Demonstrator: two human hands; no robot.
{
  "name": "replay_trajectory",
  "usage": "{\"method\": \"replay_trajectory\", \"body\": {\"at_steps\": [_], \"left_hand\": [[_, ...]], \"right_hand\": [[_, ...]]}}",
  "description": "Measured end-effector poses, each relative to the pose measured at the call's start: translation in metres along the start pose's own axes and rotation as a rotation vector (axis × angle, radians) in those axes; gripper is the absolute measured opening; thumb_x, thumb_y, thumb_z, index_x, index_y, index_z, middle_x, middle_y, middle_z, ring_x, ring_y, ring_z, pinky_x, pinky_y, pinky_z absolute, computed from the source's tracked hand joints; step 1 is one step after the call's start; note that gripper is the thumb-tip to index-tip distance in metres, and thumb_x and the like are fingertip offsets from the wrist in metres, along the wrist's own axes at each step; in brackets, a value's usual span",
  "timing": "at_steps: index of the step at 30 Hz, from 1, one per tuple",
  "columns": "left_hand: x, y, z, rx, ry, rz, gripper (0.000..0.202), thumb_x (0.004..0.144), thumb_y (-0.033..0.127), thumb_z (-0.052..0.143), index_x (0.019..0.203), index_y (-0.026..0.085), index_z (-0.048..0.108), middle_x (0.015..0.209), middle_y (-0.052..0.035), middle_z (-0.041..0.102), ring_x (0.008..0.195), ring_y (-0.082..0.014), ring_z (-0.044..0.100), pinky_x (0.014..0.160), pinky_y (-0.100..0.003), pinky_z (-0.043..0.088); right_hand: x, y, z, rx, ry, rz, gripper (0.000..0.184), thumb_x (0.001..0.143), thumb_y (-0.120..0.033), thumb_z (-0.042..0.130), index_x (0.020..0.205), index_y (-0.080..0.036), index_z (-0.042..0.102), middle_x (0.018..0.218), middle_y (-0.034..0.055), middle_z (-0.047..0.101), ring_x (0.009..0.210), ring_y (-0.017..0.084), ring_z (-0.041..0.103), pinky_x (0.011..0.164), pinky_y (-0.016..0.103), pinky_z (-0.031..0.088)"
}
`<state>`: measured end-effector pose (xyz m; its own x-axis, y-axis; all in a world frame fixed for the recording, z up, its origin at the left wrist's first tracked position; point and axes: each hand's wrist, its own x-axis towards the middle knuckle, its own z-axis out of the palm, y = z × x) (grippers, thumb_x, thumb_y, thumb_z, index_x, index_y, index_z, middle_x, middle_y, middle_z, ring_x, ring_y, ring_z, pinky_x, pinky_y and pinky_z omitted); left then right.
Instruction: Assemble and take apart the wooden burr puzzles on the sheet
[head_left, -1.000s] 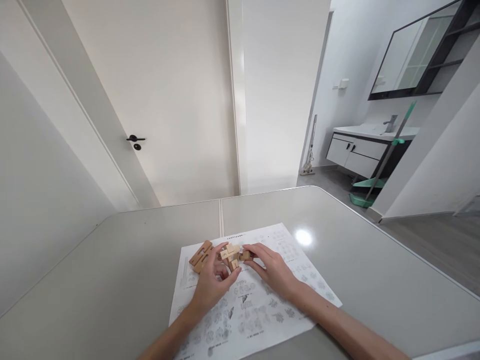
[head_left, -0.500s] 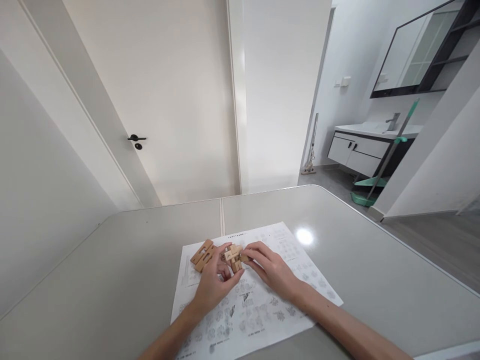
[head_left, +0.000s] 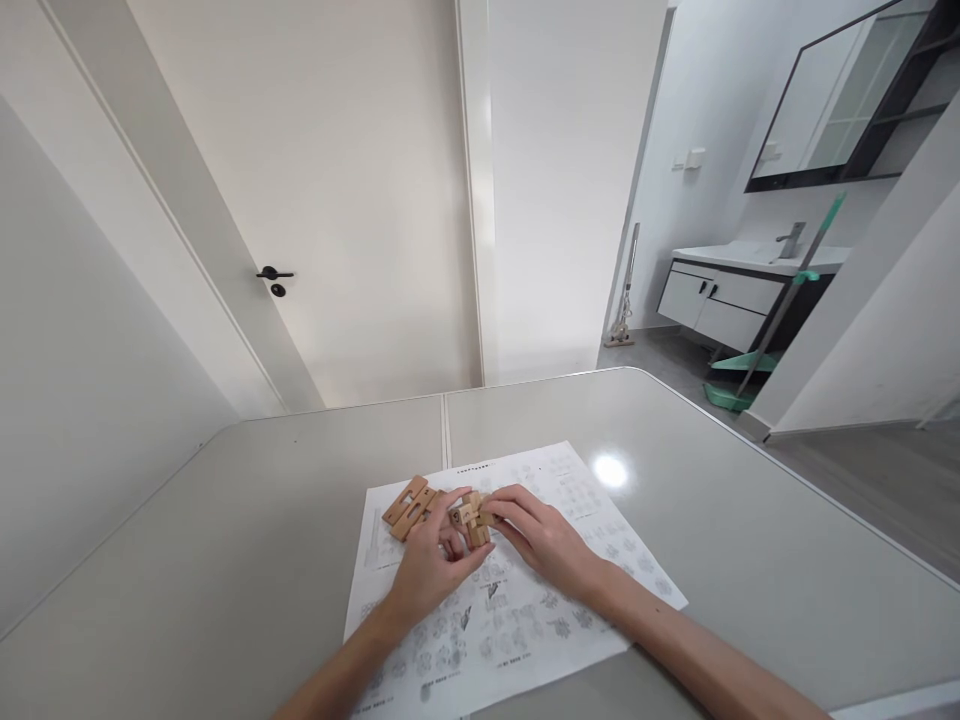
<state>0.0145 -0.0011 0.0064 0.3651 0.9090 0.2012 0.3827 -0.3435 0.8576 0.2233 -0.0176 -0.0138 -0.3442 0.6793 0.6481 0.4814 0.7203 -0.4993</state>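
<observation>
Between thumb and fingers, my left hand (head_left: 429, 568) grips a small wooden interlocking puzzle (head_left: 471, 514) made of crossed light blocks. From the right, my right hand (head_left: 541, 535) pinches a wooden puzzle piece (head_left: 489, 514) against the puzzle's side; its fingers partly hide that piece. Just beyond my left fingers lie flat wooden pieces with slots (head_left: 409, 508), side by side and partly covered by the hand. Both hands are over a white printed sheet (head_left: 517, 640) with rows of small grey diagrams.
The sheet lies on a grey table (head_left: 225, 560) with a seam (head_left: 445, 430) near its middle. Past the far edge stands a closed door (head_left: 360, 200) with a black handle (head_left: 274, 273). At the right are a sink cabinet (head_left: 724, 300), a mop (head_left: 626, 290) and a green dustpan (head_left: 726, 397).
The puzzle has turned slightly in my left hand and shifted a little to the right. My right fingers stay pinched on the piece at its side. The slotted pieces have not moved.
</observation>
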Motion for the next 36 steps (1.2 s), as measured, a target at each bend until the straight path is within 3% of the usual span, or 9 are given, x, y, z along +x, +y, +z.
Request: {"method": "replay_trajectory", "body": {"at_steps": [4,7,11,14,17,21,26,31,36], "left_hand": [[0.0013,-0.0048,-0.0002,0.035,-0.009,0.015,0.063,0.08,0.043,0.079,0.137,0.026,0.056,0.058,0.007,0.052,0.05,-0.0148,0.048,0.054,-0.027,0.044],[0.0024,-0.0084,-0.0006,0.111,0.046,0.083,0.061,0.079,0.045,0.08,0.135,0.028,0.06,0.062,0.0054,0.05,0.053,-0.0143,0.044,0.053,-0.026,0.041],[0.0033,-0.0104,-0.0016,0.202,0.13,0.182,0.059,0.078,0.047,0.081,0.132,0.031,0.064,0.093,-0.0034,0.059,0.064,-0.0155,0.048,0.059,-0.028,0.047],[0.0036,-0.0098,-0.0022,0.239,0.142,0.205,0.057,0.078,0.047,0.081,0.131,0.033,0.063,0.116,-0.0077,0.057,0.069,-0.0154,0.05,0.066,-0.032,0.053],[0.0034,-0.008,-0.0025,0.212,0.117,0.205,0.056,0.08,0.045,0.08,0.131,0.033,0.062,0.131,-0.0091,0.054,0.068,-0.0149,0.052,0.064,-0.032,0.053],[0.0028,-0.0063,-0.0025,0.149,0.05,0.157,0.057,0.081,0.043,0.079,0.134,0.031,0.059,0.119,-0.0084,0.063,0.07,-0.0163,0.055,0.055,-0.027,0.05],[0.0021,-0.0052,-0.0017,0.123,0.04,0.114,0.057,0.081,0.043,0.078,0.133,0.03,0.057,0.104,-0.0045,0.064,0.066,-0.0149,0.055,0.055,-0.026,0.052],[0.0025,-0.0044,-0.0015,0.114,0.064,0.095,0.057,0.081,0.044,0.078,0.132,0.029,0.058,0.103,-0.0046,0.066,0.066,-0.015,0.058,0.061,-0.029,0.056],[0.0028,-0.0067,-0.0024,0.067,0.088,0.062,0.061,0.08,0.043,0.08,0.134,0.028,0.057,0.106,-0.0049,0.067,0.069,-0.0155,0.061,0.071,-0.033,0.059]], "right_hand": [[0.001,-0.0022,-0.0016,0.001,-0.011,-0.01,0.034,0.106,-0.017,0.041,0.135,-0.03,0.053,0.122,0.0104,0.063,0.099,0.023,0.07,0.079,0.038,0.063],[0.0013,-0.0031,-0.002,0.018,-0.017,-0.025,0.036,0.106,-0.017,0.042,0.137,-0.031,0.051,0.125,0.0103,0.062,0.101,0.024,0.069,0.08,0.039,0.063],[0.0008,-0.0028,-0.0015,0.021,-0.021,-0.02,0.035,0.107,-0.019,0.041,0.138,-0.032,0.052,0.125,0.0098,0.062,0.101,0.024,0.07,0.079,0.039,0.064],[0.0009,-0.0028,-0.0016,0.028,-0.016,-0.02,0.034,0.107,-0.019,0.041,0.137,-0.032,0.053,0.124,0.0096,0.063,0.101,0.024,0.07,0.079,0.039,0.063],[0.0019,-0.0038,-0.0024,0.041,-0.008,-0.025,0.034,0.107,-0.019,0.041,0.136,-0.032,0.053,0.124,0.0098,0.063,0.102,0.024,0.069,0.079,0.039,0.063],[0.0037,-0.006,-0.0042,0.049,0.006,-0.023,0.033,0.108,-0.02,0.041,0.136,-0.032,0.054,0.123,0.0098,0.063,0.103,0.023,0.069,0.078,0.038,0.063],[0.0038,-0.0058,-0.0048,0.046,0.012,-0.03,0.033,0.107,-0.02,0.042,0.136,-0.032,0.053,0.121,0.0094,0.064,0.101,0.023,0.07,0.079,0.038,0.063],[0.0039,-0.0051,-0.0045,0.002,0.029,0.018,0.039,0.105,-0.02,0.045,0.142,-0.031,0.046,0.126,0.0113,0.06,0.1,0.024,0.068,0.078,0.039,0.062],[0.0047,-0.0032,-0.0049,-0.024,0.059,0.108,0.042,0.103,-0.021,0.049,0.144,-0.03,0.042,0.132,0.0132,0.054,0.11,0.027,0.063,0.088,0.046,0.06]]}}
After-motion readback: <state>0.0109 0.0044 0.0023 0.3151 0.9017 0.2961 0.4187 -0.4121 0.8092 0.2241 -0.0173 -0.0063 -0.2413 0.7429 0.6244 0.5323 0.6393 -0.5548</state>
